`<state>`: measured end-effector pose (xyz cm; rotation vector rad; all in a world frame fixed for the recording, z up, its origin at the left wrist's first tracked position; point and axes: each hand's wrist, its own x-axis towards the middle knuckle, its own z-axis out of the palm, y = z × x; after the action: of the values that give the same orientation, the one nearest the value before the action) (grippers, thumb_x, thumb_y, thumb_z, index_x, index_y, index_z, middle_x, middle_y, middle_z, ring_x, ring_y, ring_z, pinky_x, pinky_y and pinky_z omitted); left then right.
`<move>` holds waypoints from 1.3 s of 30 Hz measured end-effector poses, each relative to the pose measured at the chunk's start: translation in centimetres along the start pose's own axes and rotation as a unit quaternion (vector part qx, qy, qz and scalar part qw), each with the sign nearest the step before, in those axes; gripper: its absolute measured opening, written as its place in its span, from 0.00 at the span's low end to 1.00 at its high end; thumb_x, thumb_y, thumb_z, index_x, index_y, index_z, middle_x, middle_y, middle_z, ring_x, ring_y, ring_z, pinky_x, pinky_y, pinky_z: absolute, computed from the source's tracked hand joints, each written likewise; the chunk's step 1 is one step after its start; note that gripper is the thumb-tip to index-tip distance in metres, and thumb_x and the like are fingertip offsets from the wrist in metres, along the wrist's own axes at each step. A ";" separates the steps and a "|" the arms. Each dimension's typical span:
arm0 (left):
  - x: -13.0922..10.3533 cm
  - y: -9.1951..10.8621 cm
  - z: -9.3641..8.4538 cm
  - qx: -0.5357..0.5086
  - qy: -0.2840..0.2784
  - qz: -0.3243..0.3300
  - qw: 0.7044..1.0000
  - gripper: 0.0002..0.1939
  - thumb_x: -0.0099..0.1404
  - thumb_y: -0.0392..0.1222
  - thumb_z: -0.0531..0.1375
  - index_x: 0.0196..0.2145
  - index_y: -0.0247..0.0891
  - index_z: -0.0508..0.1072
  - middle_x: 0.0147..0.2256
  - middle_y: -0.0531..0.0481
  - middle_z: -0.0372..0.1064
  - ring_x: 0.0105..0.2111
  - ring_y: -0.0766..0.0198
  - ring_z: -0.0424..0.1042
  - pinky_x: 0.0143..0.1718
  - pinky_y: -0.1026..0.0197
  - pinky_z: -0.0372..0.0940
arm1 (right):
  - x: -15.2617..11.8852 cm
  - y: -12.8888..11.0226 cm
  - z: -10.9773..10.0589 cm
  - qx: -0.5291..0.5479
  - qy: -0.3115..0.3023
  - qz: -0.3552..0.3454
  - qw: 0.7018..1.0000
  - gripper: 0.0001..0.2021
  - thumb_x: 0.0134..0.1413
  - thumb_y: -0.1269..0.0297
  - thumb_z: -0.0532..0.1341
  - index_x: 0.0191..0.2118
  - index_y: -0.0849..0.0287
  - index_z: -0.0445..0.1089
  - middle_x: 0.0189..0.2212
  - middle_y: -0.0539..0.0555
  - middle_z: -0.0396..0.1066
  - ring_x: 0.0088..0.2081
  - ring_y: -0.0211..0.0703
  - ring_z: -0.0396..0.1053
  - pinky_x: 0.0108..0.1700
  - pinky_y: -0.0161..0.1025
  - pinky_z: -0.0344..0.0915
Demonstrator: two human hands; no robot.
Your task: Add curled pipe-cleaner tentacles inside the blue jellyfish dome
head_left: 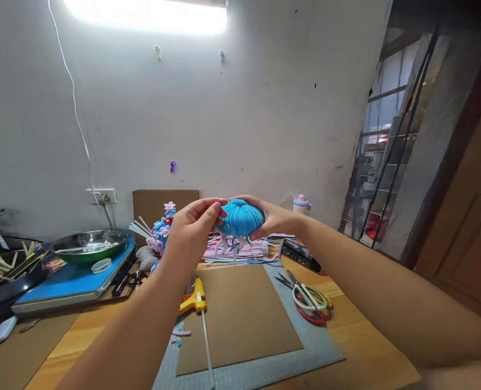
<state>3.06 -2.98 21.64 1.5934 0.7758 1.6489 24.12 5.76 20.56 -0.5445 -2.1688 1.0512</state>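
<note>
A round blue dome (244, 218), ribbed and fuzzy like bent pipe cleaners, is held up above the table between both hands. Pale pink and blue strands dangle under it, giving it a jellyfish look. My left hand (195, 222) pinches at its left edge with thumb and fingers; whatever small bit lies in the pinch is hidden. From the right, my right hand (271, 214) wraps around the dome, thumb below and fingers behind the top. Below and beyond it lies a bundle of pale pink and blue pipe cleaners (257, 249).
A cardboard sheet (240, 319) rests on a grey cutting mat (325, 352). On its left lies a yellow glue gun (197, 298); on the right, scissors (309, 298) and a black packet (300, 254). Farther left are a flower piece (161, 233), a green-sided pan (90, 254) and a blue book (70, 287).
</note>
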 end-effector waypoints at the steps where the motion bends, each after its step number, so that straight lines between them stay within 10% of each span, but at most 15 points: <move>1: 0.3 0.0 0.1 0.005 -0.005 -0.007 1.000 0.10 0.59 0.45 0.66 0.34 0.36 0.82 0.26 0.50 0.73 0.27 0.67 0.67 0.26 0.66 0.62 | 0.0 0.1 0.1 0.000 -0.002 0.000 1.000 0.47 0.31 0.63 0.77 0.61 0.50 0.59 0.56 0.56 0.63 0.55 0.53 0.64 0.55 0.48 0.65; 9: -3.1 -0.7 -0.8 0.018 0.015 0.021 1.000 0.09 0.62 0.46 0.64 0.37 0.40 0.81 0.26 0.52 0.72 0.28 0.67 0.68 0.30 0.66 0.62 | -0.4 0.8 -1.5 0.015 0.049 0.008 0.999 0.44 0.35 0.61 0.76 0.61 0.51 0.59 0.56 0.57 0.64 0.54 0.54 0.66 0.54 0.49 0.66; 16: -6.4 -5.4 -0.7 -0.012 0.054 -0.068 0.996 0.14 0.60 0.49 0.66 0.39 0.38 0.80 0.26 0.52 0.71 0.27 0.66 0.67 0.29 0.64 0.61 | 0.5 -1.7 -3.7 0.032 0.081 -0.023 0.996 0.42 0.35 0.61 0.76 0.60 0.48 0.61 0.59 0.54 0.63 0.57 0.54 0.63 0.61 0.51 0.60; 27: -4.5 -6.8 1.7 -0.049 -0.042 -0.128 0.990 0.15 0.55 0.51 0.65 0.34 0.36 0.79 0.28 0.47 0.75 0.30 0.61 0.73 0.27 0.63 0.63 | 0.9 -5.8 -3.0 0.028 0.010 -0.039 0.999 0.41 0.33 0.64 0.76 0.58 0.50 0.63 0.59 0.54 0.63 0.59 0.54 0.62 0.61 0.50 0.59; 33: -3.5 -5.7 -0.2 -0.021 -0.131 -0.172 0.976 0.17 0.44 0.32 0.63 0.34 0.37 0.81 0.34 0.44 0.79 0.36 0.55 0.76 0.29 0.62 0.65 | 0.6 -6.7 -4.0 0.020 -0.024 -0.047 0.998 0.41 0.34 0.65 0.76 0.58 0.50 0.64 0.58 0.54 0.64 0.57 0.54 0.64 0.57 0.48 0.63; 39: 0.6 -5.0 -2.6 -0.031 -0.028 -0.098 0.994 0.09 0.49 0.36 0.66 0.32 0.40 0.76 0.26 0.57 0.70 0.23 0.71 0.65 0.24 0.68 0.56 | 0.2 -7.6 -4.4 0.033 -0.037 -0.052 0.997 0.43 0.33 0.61 0.76 0.60 0.53 0.63 0.59 0.56 0.63 0.60 0.55 0.61 0.62 0.51 0.57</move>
<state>0.88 0.51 17.71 1.4638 0.8175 1.4685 26.48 3.78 28.74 -0.3643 -2.1916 1.0986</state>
